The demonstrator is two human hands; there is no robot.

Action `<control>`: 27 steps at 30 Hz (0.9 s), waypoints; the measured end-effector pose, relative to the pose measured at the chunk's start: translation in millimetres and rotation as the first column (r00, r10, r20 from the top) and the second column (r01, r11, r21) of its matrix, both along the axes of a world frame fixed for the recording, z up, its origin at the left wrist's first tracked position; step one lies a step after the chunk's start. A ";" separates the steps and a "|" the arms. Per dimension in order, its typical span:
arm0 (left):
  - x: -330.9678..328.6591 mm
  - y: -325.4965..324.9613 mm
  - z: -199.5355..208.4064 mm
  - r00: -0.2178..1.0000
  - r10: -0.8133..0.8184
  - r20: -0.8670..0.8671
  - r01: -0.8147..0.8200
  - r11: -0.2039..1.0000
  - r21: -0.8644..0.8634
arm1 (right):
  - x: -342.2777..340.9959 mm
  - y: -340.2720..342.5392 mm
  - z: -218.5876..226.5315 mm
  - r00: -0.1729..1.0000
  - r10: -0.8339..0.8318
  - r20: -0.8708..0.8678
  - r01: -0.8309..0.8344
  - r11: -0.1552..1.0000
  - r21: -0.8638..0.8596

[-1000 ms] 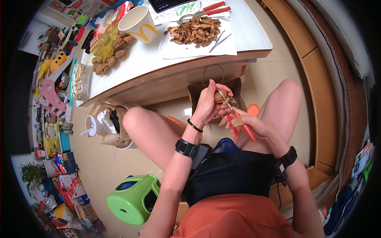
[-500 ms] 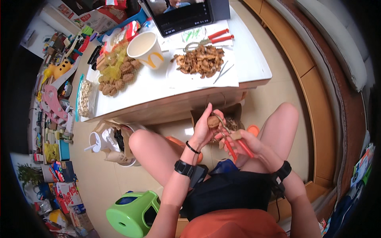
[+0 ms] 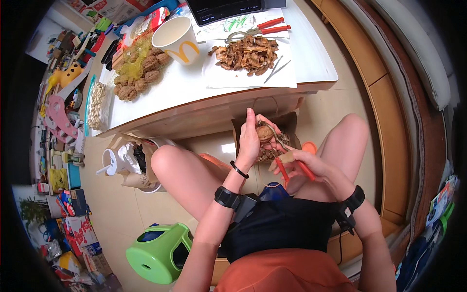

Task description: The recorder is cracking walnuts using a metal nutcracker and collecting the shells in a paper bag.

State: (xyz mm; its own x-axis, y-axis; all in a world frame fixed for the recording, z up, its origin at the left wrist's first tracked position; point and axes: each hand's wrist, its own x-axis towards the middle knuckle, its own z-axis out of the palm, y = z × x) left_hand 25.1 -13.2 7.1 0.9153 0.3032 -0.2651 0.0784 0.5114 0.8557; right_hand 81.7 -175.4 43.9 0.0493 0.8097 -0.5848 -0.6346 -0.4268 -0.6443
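My left hand (image 3: 249,143) supports a walnut (image 3: 265,133), its thumb pointing up and its fingers curled behind the nut. Metal jaws of a red-handled nutcracker (image 3: 307,171) reach around that walnut. My right hand (image 3: 311,164) grips the handles, which stand spread apart; a tan wrap or patch covers part of one finger. Directly below, an open brown paper bag (image 3: 238,127) holds pieces of shell. On the table ahead lie a pile of brown walnut pieces (image 3: 247,54) on white paper and whole walnuts (image 3: 142,80) partly in a yellow net.
A second red-handled nutcracker (image 3: 272,27) and metal tweezers (image 3: 276,68) flank the pile. A white paper cup (image 3: 176,41), a zip bag of pale nuts (image 3: 98,107) and a tablet (image 3: 224,10) share the table. A rubbish bag (image 3: 127,165) and green stool (image 3: 158,253) stand at left.
The walnut now sits deeper within the nutcracker's jaws, and my left hand has tipped more upright. My view has shifted, so more of the paper bag with shells shows.
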 end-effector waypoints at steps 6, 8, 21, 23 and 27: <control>3.4 -8.6 -3.8 0.984 0.178 0.012 -0.178 0.980 0.088 | 2.1 4.7 -2.2 0.997 0.050 0.062 -0.044 0.995 -0.089; 6.6 -9.4 -8.1 0.983 0.183 -0.002 -0.182 0.980 0.075 | 4.4 4.7 -4.0 0.996 0.059 0.074 -0.051 0.993 -0.111; 6.2 -2.6 -16.6 0.997 0.073 0.034 -0.069 0.993 -0.099 | 4.8 11.1 -1.4 0.990 0.052 0.129 -0.035 0.991 -0.129; 5.5 -0.8 -12.5 0.997 0.055 0.056 -0.049 0.992 -0.115 | 6.0 11.2 -2.4 0.983 0.067 0.173 -0.050 0.993 -0.105; 5.0 -0.7 -11.4 0.995 0.067 0.074 -0.056 0.988 -0.144 | 6.2 11.7 4.4 0.988 0.070 0.140 -0.053 0.992 -0.117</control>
State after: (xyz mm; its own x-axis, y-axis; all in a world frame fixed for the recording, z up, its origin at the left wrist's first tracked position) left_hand 30.0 -13.9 -4.3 0.9158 0.3239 -0.2375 -0.0215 0.6298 0.7764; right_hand 87.9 -163.7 48.3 0.0913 0.7434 -0.6626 -0.5095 -0.5368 -0.6725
